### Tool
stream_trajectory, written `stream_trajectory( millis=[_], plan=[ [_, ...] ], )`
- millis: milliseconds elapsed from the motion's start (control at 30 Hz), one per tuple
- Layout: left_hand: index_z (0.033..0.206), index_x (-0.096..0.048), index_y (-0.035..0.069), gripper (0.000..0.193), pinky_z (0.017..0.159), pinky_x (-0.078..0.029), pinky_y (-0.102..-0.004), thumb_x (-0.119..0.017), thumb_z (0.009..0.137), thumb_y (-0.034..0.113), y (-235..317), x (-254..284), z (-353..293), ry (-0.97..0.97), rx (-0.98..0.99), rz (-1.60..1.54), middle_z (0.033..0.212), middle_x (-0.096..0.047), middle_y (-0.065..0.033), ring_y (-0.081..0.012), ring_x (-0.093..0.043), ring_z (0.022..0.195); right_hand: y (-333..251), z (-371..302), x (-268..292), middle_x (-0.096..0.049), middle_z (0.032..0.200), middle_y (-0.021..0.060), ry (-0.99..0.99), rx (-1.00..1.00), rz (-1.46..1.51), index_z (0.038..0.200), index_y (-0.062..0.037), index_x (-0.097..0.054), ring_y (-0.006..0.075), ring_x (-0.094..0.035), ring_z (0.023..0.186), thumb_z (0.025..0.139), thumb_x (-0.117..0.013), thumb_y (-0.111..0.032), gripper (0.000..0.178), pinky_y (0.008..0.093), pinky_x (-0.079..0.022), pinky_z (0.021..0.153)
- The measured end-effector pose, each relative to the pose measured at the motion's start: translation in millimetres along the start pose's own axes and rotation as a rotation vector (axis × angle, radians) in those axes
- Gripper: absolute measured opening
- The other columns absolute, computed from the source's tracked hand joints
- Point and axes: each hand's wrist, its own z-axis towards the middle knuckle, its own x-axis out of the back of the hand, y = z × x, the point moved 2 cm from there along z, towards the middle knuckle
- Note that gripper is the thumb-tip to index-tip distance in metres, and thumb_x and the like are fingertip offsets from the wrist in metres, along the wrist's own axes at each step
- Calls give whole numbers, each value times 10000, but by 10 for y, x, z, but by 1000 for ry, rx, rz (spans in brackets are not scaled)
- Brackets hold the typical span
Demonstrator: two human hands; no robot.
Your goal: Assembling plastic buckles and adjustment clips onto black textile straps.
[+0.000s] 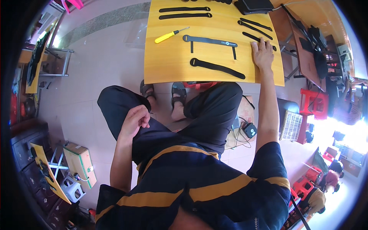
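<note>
My right hand (263, 55) lies on the right part of the yellow table, fingers stretched out. Its fingertips touch a black strap (250, 35) that runs partly beneath them. On my thigh rests my left hand (136, 119), fingers curled in and nothing visible in them. A dark grey strap (209, 40) with a small label lies mid-table, and two short black strips (192, 47) reach down from it. Nearer me is another black strap (218, 69) with a loop end. Two more straps (256, 24) lie beyond my right hand. A yellow-handled screwdriver (165, 37) sits at the left.
Two black straps (185, 16) lie at the far left of the yellow table (165, 69). A black stack (256, 6) stands at its far edge. Right of the table are a brown table (306, 63) and red stools (313, 103). A cardboard box (79, 163) stands lower left.
</note>
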Motion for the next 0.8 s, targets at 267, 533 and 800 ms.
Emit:
stream_trajectory(
  millis=[267,533,800],
  plan=[
    [778,-533,79,262,547,-497,-248,-543,1005,212,30,-39,-12,33,45,3,678,-532,-8,-72,-478,530,-832,-634,800,-687,1128,174,77,303,530,1111,-8,-682,340,-642,1099,933,-664,-201,263,403,-486,967],
    [784,-536,102,257,549,-478,-233,-567,998,240,41,-73,31,-16,37,23,671,-541,3,-69,-489,537,-1586,-1258,889,-660,955,130,-85,448,480,1025,-34,-712,328,-634,937,815,-752,-173,255,410,-523,823],
    [786,-545,90,250,546,-472,-228,-555,992,233,19,-302,-61,20,-45,166,691,-547,-1,-63,-495,547,-1578,-1519,860,-670,902,100,-190,294,559,1083,-30,-689,277,-654,876,871,-728,-147,246,377,-527,786]
  ],
)
